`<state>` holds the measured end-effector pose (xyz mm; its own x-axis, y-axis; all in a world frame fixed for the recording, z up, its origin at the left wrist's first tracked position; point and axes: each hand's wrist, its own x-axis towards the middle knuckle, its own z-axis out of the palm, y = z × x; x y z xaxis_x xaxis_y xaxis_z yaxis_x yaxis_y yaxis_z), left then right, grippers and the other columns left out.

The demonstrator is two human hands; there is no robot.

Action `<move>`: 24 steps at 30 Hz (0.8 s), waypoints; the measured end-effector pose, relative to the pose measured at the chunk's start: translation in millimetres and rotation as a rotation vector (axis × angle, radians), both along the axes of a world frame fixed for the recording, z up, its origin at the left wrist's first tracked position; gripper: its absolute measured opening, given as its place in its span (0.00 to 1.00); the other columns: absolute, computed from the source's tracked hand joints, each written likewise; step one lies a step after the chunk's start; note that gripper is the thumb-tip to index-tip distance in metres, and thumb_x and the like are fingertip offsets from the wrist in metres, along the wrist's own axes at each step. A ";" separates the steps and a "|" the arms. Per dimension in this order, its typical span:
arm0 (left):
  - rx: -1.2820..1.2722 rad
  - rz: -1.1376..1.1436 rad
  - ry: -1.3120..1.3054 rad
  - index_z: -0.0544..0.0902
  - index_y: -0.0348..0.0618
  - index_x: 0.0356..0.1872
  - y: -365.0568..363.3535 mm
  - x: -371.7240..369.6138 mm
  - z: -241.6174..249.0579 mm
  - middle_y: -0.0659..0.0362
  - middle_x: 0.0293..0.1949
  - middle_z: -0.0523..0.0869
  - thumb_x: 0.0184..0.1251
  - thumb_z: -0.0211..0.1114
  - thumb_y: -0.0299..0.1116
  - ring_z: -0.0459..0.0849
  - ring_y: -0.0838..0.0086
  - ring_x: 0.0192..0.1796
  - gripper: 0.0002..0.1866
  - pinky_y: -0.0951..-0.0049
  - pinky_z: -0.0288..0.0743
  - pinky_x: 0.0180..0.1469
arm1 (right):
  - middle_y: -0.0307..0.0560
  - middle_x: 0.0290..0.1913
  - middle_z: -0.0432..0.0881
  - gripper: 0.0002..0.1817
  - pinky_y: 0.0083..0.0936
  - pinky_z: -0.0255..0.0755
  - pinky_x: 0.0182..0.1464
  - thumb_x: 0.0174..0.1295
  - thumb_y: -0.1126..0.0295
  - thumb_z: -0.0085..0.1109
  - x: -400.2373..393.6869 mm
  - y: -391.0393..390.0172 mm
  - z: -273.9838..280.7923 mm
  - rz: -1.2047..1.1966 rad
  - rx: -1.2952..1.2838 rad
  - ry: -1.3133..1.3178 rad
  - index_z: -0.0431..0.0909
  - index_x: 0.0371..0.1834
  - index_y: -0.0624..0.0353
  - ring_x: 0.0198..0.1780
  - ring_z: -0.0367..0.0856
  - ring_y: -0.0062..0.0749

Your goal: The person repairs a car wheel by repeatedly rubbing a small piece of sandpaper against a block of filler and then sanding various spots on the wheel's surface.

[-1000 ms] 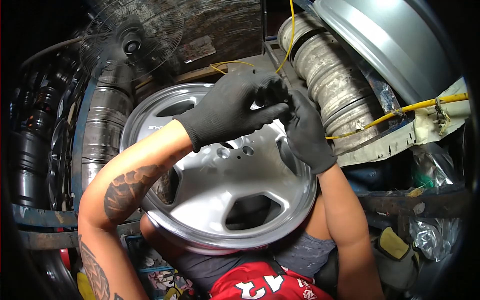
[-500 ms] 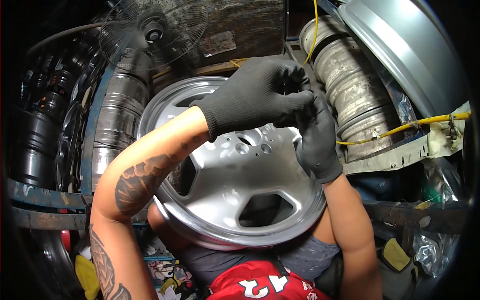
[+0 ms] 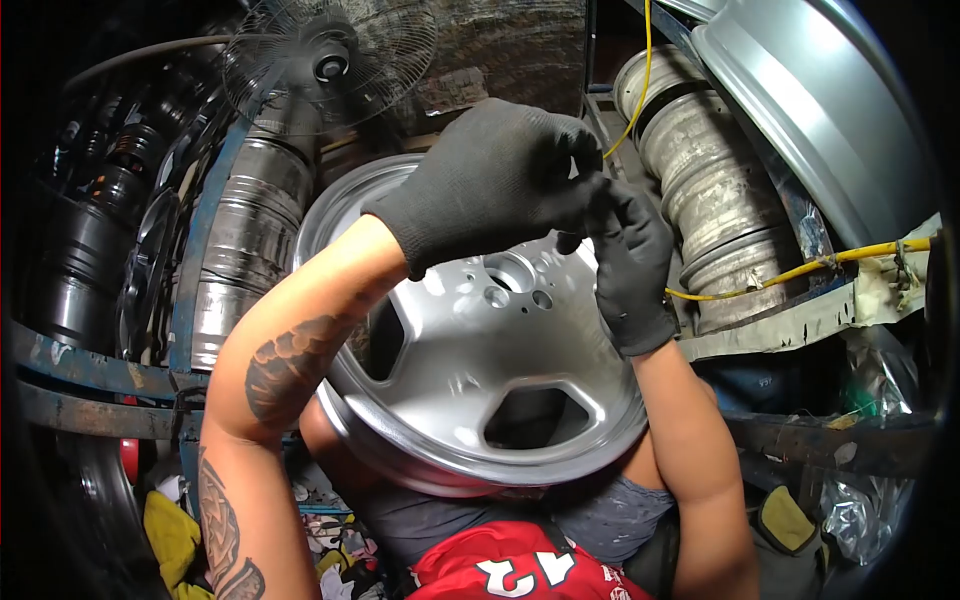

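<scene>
A silver alloy wheel (image 3: 460,365) rests across my lap, face up, with its centre hole and bolt holes showing. Above its far half, my left hand (image 3: 495,185) wears a dark knit glove, its fingers curled and thumb pinched in. My right hand (image 3: 635,265), gloved alike, meets it from the right with bent fingers. The fingertips of both hands come together; whatever lies between them is hidden or too small to make out. Neither hand visibly grips the wheel.
A fan (image 3: 330,65) stands at the far left. Stacked metal rims (image 3: 255,205) are on the left, worn rims (image 3: 710,170) on the right. A large silver rim (image 3: 830,110) leans at upper right. A yellow cord (image 3: 790,272) crosses the blue frame's right side.
My joined hands have shifted slightly left, and the gap between the left fingers and thumb looks smaller. The whole view has shifted slightly; the wheel remains on my lap.
</scene>
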<state>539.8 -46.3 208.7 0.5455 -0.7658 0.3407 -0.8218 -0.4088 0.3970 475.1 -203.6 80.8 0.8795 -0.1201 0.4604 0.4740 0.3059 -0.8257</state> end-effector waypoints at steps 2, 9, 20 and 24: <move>0.051 -0.026 0.041 0.88 0.38 0.49 10.4 -0.7 14.7 0.55 0.34 0.91 0.72 0.74 0.35 0.90 0.77 0.36 0.13 0.73 0.82 0.41 | 0.41 0.41 0.87 0.11 0.21 0.79 0.45 0.80 0.71 0.58 -4.6 -4.9 -0.1 -0.066 -0.052 -0.041 0.81 0.57 0.65 0.40 0.83 0.18; -0.763 0.522 0.133 0.86 0.36 0.58 140.2 -27.7 4.3 0.57 0.43 0.87 0.84 0.56 0.47 0.86 0.75 0.46 0.23 0.70 0.80 0.56 | 0.44 0.42 0.90 0.12 0.21 0.80 0.48 0.70 0.74 0.70 -19.5 -23.8 4.6 -0.045 -0.278 0.149 0.88 0.54 0.65 0.41 0.85 0.19; -0.811 0.047 -0.136 0.81 0.36 0.39 222.5 5.6 -130.2 0.57 0.32 0.79 0.65 0.67 0.20 0.83 0.66 0.42 0.04 0.40 0.71 0.74 | 0.49 0.42 0.91 0.13 0.34 0.81 0.47 0.60 0.69 0.76 -32.4 -2.3 -8.6 -0.102 -1.053 0.035 0.92 0.48 0.55 0.42 0.89 0.44; -0.813 0.109 -0.125 0.74 0.42 0.28 210.0 -1.1 -121.4 0.61 0.25 0.73 0.64 0.65 0.19 0.80 0.68 0.38 0.09 0.39 0.67 0.77 | 0.51 0.43 0.90 0.12 0.38 0.82 0.49 0.60 0.67 0.74 -28.5 2.2 -11.6 -0.089 -1.100 0.106 0.91 0.47 0.56 0.44 0.88 0.48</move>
<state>538.6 163.7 87.2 0.5234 -0.1993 0.8284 -0.8521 -0.1132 0.5111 446.5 -201.4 69.2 0.9295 0.2432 0.2774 0.3684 -0.6508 -0.6638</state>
